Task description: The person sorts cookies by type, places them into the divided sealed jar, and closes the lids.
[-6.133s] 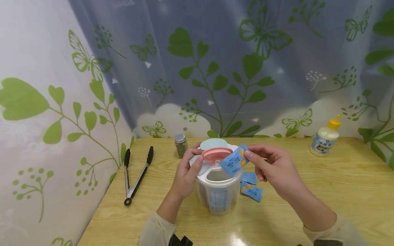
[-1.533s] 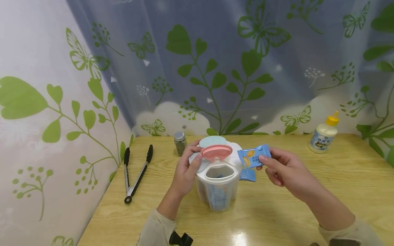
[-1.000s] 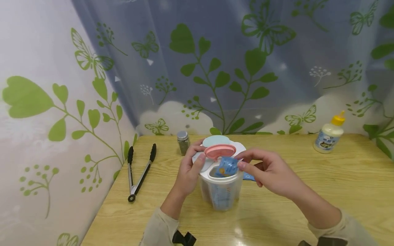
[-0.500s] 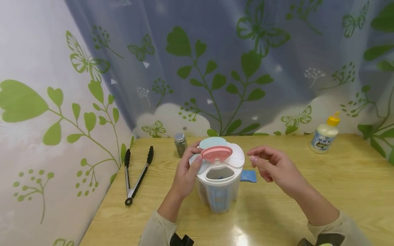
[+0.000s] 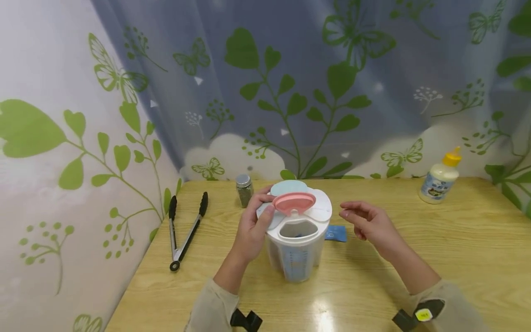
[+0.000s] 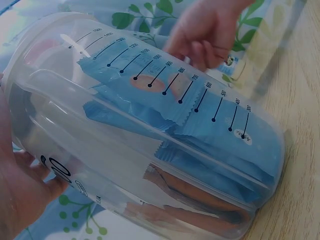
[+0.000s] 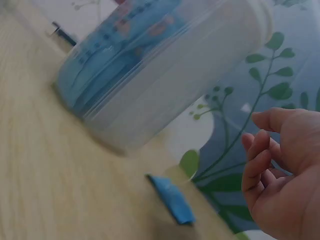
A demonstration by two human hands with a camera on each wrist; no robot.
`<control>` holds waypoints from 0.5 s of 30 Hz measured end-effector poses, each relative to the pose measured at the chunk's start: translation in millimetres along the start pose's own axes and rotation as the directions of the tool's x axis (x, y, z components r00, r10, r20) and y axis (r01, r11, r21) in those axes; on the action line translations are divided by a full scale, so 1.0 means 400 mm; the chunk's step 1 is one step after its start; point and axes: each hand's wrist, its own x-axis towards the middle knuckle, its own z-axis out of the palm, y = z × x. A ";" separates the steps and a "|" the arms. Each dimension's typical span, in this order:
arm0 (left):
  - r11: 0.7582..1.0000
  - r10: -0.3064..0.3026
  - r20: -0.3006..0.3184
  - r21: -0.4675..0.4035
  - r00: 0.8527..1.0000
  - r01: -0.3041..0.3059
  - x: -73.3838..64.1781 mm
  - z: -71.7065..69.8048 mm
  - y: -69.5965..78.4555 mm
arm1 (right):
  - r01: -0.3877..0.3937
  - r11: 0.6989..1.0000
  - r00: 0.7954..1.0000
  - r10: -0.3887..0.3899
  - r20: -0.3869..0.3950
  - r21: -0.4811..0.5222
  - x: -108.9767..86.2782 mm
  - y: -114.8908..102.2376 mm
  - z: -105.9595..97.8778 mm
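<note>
A clear plastic storage canister (image 5: 271, 253) with a white lid stands upright on the table. Its raised pink flap (image 5: 295, 203) leaves the front compartment uncovered. My left hand (image 5: 248, 233) grips the lid's left side, thumb on top. Blue snack packets (image 6: 145, 90) fill the lower part of one compartment, and brown-wrapped ones (image 6: 200, 197) show in another. My right hand (image 5: 371, 226) hovers right of the canister, fingers loosely bent and holding nothing. One blue packet (image 7: 172, 200) lies on the table between that hand and the canister.
Black-tipped metal tongs (image 5: 182, 235) lie spread on the left. Behind the left hand stands a small spice jar (image 5: 244, 190) with a silver cap. A yellow-capped squeeze bottle (image 5: 438, 182) is at the back right. A patterned curtain (image 5: 282, 92) hangs behind the wooden table (image 5: 415, 249).
My right hand lowered a blue packet into the front compartment, let go and drew back to the right. Fewer packets lie on the table than at first. The left hand kept its grip.
</note>
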 end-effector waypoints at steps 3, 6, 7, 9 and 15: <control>1.000 -0.005 0.000 -0.005 1.000 0.005 0.002 -0.002 -0.002 | -0.025 0.999 1.000 0.025 0.003 -0.046 0.021 0.044 0.010; 1.000 -0.012 0.009 -0.012 1.000 0.013 0.000 0.001 -0.004 | -0.041 0.996 0.999 0.042 0.007 -0.082 0.027 0.082 0.015; 1.000 -0.010 0.012 -0.015 1.000 0.010 -0.001 0.002 -0.005 | -0.049 0.995 0.999 0.050 0.007 -0.091 0.028 0.090 0.016; 1.000 -0.005 0.014 -0.016 1.000 0.005 -0.001 0.001 -0.006 | -0.054 0.992 0.998 0.056 0.013 -0.117 0.033 0.105 0.015; 1.000 0.002 0.015 -0.015 1.000 -0.002 0.002 -0.001 -0.005 | 0.027 0.956 1.000 -0.022 0.022 -0.293 0.038 0.129 0.012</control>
